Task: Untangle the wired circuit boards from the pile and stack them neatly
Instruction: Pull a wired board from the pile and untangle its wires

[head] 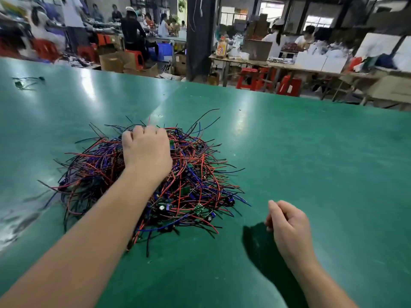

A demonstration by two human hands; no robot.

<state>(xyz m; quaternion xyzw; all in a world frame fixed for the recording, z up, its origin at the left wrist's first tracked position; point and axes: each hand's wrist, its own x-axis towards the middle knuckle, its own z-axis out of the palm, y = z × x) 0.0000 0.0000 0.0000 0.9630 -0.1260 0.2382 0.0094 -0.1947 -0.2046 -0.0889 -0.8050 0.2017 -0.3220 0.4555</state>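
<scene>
Pile of wired circuit boards (195, 174) sits mid-counter (311, 152), toward the left edge. The left hand (145, 152) curls its fingers into the top, probably grabbing a clump. The right hand (289, 227) hovers beside it, loosely curled and empty.

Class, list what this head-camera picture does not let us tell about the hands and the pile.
Head view, left hand: fingertips buried in the pile, so its grip is hidden.
Right hand: curled palm-down, so anything inside is hidden.
Boards deeper inside: covered, uncountable.
Far-left wired item: too small, blurred.
</scene>
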